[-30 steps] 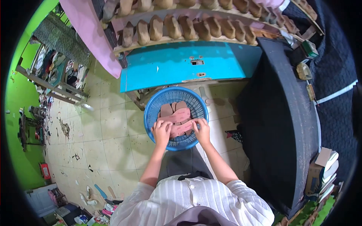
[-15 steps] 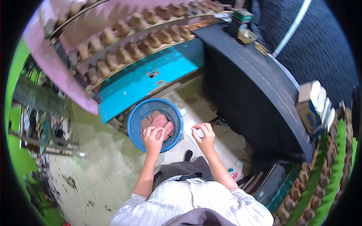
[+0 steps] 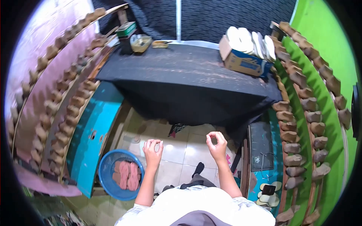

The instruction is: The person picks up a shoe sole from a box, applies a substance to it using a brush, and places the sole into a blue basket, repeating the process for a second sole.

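Both hands raised beyond basket's right side: left hand point(image 3: 152, 151) nearer, fingers loosely curled; right hand point(image 3: 217, 147) farther, thumb and forefinger ringed. Nothing seen held; thin pinched item cannot be ruled out. Pink soles point(image 3: 133, 177) already laid inside blue basket point(image 3: 105, 169). Whether more are left cannot be told. Beyond basket, black-draped table point(image 3: 169, 71).

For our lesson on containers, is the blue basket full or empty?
Partly filled: the blue basket holds flat pink pieces, with bare inner wall showing beside them.
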{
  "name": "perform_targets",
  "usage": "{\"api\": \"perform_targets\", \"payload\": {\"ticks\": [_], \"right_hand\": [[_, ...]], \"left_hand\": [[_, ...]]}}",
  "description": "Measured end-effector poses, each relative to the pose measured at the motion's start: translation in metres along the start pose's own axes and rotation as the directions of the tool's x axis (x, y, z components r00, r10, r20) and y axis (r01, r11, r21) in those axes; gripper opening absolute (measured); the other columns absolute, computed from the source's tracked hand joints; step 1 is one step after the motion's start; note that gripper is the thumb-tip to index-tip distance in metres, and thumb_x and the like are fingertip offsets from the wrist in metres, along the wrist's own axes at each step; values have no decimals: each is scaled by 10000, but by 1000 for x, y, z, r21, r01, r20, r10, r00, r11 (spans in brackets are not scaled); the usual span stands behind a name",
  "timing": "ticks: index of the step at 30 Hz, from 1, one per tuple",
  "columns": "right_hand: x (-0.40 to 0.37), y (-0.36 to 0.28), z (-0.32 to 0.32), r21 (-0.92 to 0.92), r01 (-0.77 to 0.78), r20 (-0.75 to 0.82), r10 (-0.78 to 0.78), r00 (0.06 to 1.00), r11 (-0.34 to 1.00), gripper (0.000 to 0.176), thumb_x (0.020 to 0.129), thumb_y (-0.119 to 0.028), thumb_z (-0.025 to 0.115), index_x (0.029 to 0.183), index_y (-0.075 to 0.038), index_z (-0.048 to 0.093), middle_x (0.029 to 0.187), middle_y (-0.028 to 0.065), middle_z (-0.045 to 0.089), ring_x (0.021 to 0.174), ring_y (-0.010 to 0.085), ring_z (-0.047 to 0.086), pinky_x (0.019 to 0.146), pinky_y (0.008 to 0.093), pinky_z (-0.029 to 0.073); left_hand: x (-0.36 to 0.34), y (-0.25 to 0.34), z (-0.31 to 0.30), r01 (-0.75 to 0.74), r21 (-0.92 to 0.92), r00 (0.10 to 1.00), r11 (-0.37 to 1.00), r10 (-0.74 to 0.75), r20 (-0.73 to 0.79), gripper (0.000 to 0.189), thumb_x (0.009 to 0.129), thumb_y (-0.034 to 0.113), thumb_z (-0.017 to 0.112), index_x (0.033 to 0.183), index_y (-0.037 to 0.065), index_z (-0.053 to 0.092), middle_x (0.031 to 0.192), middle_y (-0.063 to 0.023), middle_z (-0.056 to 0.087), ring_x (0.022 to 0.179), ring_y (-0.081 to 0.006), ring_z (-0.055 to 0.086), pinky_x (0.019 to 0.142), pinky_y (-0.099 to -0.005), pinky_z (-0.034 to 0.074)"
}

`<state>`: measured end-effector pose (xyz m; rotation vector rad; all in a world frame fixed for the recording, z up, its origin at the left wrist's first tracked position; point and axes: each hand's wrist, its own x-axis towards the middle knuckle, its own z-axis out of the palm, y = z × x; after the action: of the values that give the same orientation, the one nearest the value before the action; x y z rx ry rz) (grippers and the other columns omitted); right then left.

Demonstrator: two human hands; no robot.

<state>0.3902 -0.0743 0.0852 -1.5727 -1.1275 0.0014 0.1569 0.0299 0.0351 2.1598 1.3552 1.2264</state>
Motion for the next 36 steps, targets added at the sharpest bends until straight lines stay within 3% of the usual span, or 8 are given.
{"api": "perform_targets", "payload": {"ticks": [5, 12, 15, 22, 27, 30, 31, 36], "right_hand": [[52, 50, -50, -57, -18, -132, 10, 991, 998, 55, 756, -41, 640, 770, -13, 594, 731, 86, 592, 658, 196, 588, 628, 296, 477], [129, 95, -109, -139, 14, -145, -34, 989, 990, 61, 756, -41, 645, 781, -20, 593, 719, 76, 591, 657, 192, 579, 628, 300, 467], [157, 114, -123, -172, 8, -168, -38, 985, 985, 58, 754, -31, 645, 775, -24, 591, 713, 72, 594, 638, 189, 577, 624, 301, 465], [221, 162, -127, -156, 24, -167, -51, 985, 987, 77, 741, -23, 657, 771, -35, 587, 705, 61, 596, 631, 190, 572, 631, 304, 456], [277, 191, -131, -224, 42, -191, -86, 978, 974, 87, 727, -26, 662, 767, -50, 588, 696, 51, 593, 642, 199, 568, 655, 312, 437], [313, 202, -132, -258, 51, -193, -103, 976, 965, 89, 722, -36, 665, 763, -59, 590, 693, 42, 594, 653, 201, 567, 673, 312, 423], [324, 205, -132, -270, 62, -191, -117, 975, 961, 90, 721, -39, 667, 762, -62, 591, 691, 40, 595, 655, 201, 567, 677, 311, 422], [361, 220, -130, -316, 94, -225, -171, 959, 944, 78, 721, -9, 649, 758, -42, 589, 677, 46, 597, 628, 183, 567, 656, 290, 429]], "left_hand": [[54, 63, 83, -102, -151, 991, 983, 114, 74, 71, 772, 138, 646, 812, 84, 623, 835, -54, 576, 834, -237, 535, 768, -357, 392], [114, 147, 180, -186, -302, 969, 935, 226, 102, 72, 772, 130, 639, 836, 98, 631, 840, -27, 575, 854, -206, 531, 772, -346, 380], [140, 179, 209, -236, -337, 945, 911, 295, 137, 57, 783, 111, 625, 815, 63, 627, 836, -58, 584, 828, -227, 542, 768, -345, 407], [240, 233, 290, -432, -391, 867, 813, 494, 68, 87, 769, 125, 649, 844, 92, 621, 849, -46, 585, 832, -233, 539, 753, -355, 395], [324, 282, 362, -476, -480, 833, 737, 553, 24, 110, 772, 81, 641, 879, 83, 617, 872, -58, 595, 861, -259, 552, 762, -353, 413], [366, 311, 400, -465, -503, 838, 729, 546, 17, 188, 785, 77, 646, 968, 57, 606, 907, -90, 606, 863, -260, 582, 788, -365, 459], [377, 315, 412, -454, -496, 830, 741, 554, 67, 279, 792, 129, 658, 1051, 60, 582, 981, -136, 585, 923, -290, 568, 823, -383, 448], [406, 334, 449, -440, -419, 825, 794, 541, 160, 444, 794, 242, 673, 1179, 91, 511, 1093, -228, 515, 1029, -381, 503, 876, -426, 420]]}}
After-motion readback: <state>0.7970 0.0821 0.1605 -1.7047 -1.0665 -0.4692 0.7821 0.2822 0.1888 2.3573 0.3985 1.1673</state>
